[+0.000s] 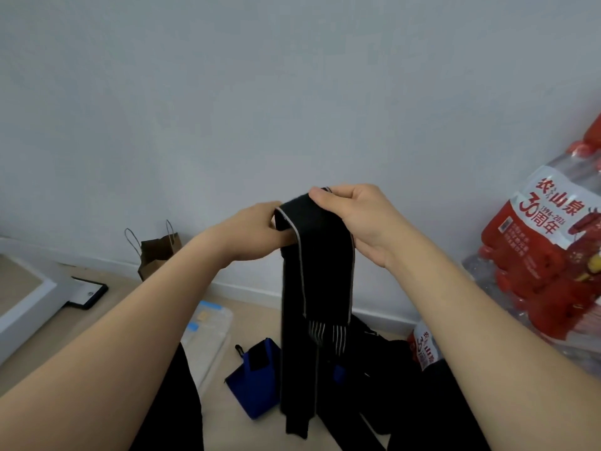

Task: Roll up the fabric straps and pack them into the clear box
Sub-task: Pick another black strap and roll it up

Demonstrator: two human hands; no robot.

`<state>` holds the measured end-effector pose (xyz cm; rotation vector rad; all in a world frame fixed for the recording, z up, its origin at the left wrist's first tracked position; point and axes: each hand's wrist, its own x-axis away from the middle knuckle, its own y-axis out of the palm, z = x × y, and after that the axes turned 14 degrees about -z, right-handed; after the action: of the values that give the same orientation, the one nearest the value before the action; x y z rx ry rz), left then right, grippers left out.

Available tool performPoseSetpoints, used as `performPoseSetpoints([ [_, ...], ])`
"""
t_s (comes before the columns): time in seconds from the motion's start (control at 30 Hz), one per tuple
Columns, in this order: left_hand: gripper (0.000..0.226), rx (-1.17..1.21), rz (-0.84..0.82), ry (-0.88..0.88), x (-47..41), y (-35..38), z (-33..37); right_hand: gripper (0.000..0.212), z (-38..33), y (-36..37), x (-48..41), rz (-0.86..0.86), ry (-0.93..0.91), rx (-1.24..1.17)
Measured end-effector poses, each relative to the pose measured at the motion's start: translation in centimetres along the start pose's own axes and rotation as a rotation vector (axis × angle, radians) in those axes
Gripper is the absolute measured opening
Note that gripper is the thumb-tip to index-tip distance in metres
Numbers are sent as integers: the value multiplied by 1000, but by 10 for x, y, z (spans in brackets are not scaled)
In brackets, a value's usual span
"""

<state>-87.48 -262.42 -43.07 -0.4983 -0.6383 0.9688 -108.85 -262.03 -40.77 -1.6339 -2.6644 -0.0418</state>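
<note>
A long black fabric strap (317, 288) with grey edging hangs from both my hands, held up in front of the wall. My left hand (257, 229) pinches its top end from the left. My right hand (354, 216) grips the same folded top from the right, thumb on the fabric. The strap's lower part reaches down to the floor. A blue strap piece (253, 382) lies on the floor beside it, and more black straps (374, 369) are heaped behind. The clear box (211, 333) with blue clips lies on the floor at left of the straps.
Shrink-wrapped packs of red-labelled water bottles (546, 255) stack at the right, with one more pack (424, 346) lower down. A brown paper bag (157, 252) stands by the wall. A black-framed flat item (87, 292) and a white ledge (29, 307) sit at left.
</note>
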Motion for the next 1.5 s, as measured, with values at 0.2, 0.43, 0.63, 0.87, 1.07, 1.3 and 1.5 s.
performPoseSetpoints([
  [0.2, 29, 273, 231, 255, 9, -2, 18, 28, -13, 6, 6, -159, -26, -190],
  [0.43, 22, 534, 262, 246, 10, -6, 18, 31, -21, -8, 21, -409, -7, -1],
  [0.63, 25, 698, 149, 71, 1, -8, 18, 85, -22, -6, 18, -257, -266, -94],
  [0.87, 33, 482, -238, -147, 1, -1, 15, 39, -15, 0, 7, 74, -140, -114],
  [1.07, 31, 265, -61, -105, -4, 0, 5, 17, -7, 10, 1, -13, -13, -200],
  [1.3, 38, 162, 147, 273, 2, -2, 13, 22, -4, 13, -3, -21, 97, -176],
  [1.5, 19, 423, 127, 348, 6, -7, 20, 37, -10, -7, 0, -81, -132, -185],
])
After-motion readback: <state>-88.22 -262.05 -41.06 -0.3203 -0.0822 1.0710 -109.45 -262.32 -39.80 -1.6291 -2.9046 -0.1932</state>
